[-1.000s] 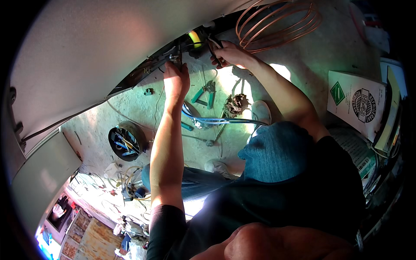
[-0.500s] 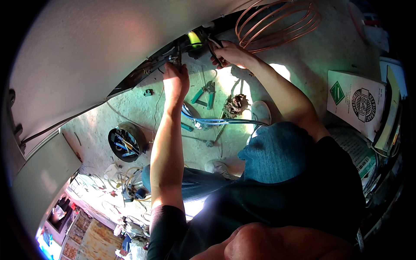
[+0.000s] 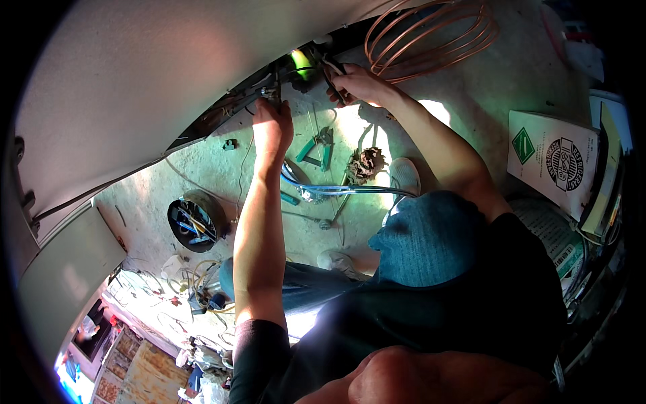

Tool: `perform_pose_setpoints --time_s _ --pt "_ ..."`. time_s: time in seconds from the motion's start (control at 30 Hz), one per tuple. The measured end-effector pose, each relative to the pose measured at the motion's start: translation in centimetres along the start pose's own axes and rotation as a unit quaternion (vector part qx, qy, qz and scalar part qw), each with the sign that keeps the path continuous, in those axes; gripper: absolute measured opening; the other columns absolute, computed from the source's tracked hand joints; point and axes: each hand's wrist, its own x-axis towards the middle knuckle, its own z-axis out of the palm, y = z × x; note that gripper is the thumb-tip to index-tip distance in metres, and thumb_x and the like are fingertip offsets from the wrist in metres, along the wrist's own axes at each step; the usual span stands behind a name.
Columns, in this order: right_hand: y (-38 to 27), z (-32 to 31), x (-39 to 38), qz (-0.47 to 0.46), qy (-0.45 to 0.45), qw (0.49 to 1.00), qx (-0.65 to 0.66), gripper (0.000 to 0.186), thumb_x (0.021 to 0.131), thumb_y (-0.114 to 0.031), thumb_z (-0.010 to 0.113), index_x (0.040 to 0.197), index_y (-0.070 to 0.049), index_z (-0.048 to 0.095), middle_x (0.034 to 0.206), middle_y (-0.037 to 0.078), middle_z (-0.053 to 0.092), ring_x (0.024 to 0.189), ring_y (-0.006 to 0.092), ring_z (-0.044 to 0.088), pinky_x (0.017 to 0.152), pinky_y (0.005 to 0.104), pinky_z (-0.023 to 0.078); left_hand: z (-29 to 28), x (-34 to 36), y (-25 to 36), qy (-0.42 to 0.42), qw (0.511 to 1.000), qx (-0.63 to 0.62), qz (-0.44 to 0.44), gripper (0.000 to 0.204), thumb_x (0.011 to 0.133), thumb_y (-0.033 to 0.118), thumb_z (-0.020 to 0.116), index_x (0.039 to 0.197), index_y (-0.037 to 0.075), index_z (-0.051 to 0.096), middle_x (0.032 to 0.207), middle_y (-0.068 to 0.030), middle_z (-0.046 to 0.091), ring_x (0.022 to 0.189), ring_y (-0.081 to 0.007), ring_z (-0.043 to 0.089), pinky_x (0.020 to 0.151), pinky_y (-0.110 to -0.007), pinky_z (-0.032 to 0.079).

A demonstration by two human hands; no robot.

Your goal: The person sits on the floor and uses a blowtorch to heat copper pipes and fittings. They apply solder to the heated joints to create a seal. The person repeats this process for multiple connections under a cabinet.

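Both arms reach forward to the dark open underside of a large pale cabinet [image 3: 134,74]. My left hand [image 3: 272,124] is closed at its edge, with a small metal piece [image 3: 268,91] and a dark upright part just beyond the fingers. What exactly it grips is hidden by the hand. My right hand [image 3: 358,86] is closed on dark-handled pliers [image 3: 334,67], whose handles are spread apart. Their jaws point into the shadowed opening, and what they touch cannot be made out. Between the hands, a bright yellow-green object [image 3: 301,64] shows inside the opening.
A copper tubing coil [image 3: 431,40] lies beyond my right hand. Green-handled pliers [image 3: 314,151], a crumpled brown clump [image 3: 367,163] and blue hoses [image 3: 343,189] are on the floor below. A round tin of tools [image 3: 197,221] stands left; a white carton [image 3: 555,158] is at right.
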Motion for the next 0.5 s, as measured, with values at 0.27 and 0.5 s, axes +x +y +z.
perform_pose_setpoints --time_s 0.27,0.5 --pt "-0.11 -0.02 -0.01 0.0 -0.004 1.0 0.002 0.016 0.092 -0.01 0.053 0.104 0.0 0.05 0.095 0.012 0.062 0.087 0.0211 0.069 0.072 0.0391 0.063 0.06 0.13 0.02 0.001 1.0 0.001 -0.003 0.036 0.092 0.022 0.066 0.101 -0.007 0.047 0.088 -0.033 0.067 0.085 -0.0527 0.065 0.072 -0.056 0.053" --pt "-0.81 0.12 -0.11 -0.008 -0.022 1.0 -0.014 0.016 0.093 -0.01 0.052 0.105 -0.001 0.051 0.092 0.009 0.06 0.087 0.0198 0.067 0.07 0.0388 0.062 -0.13 -0.03 0.04 0.004 1.0 -0.007 -0.012 0.035 0.092 0.022 0.066 0.101 -0.007 0.048 0.088 -0.0334 0.067 0.084 -0.0531 0.065 0.073 -0.056 0.053"
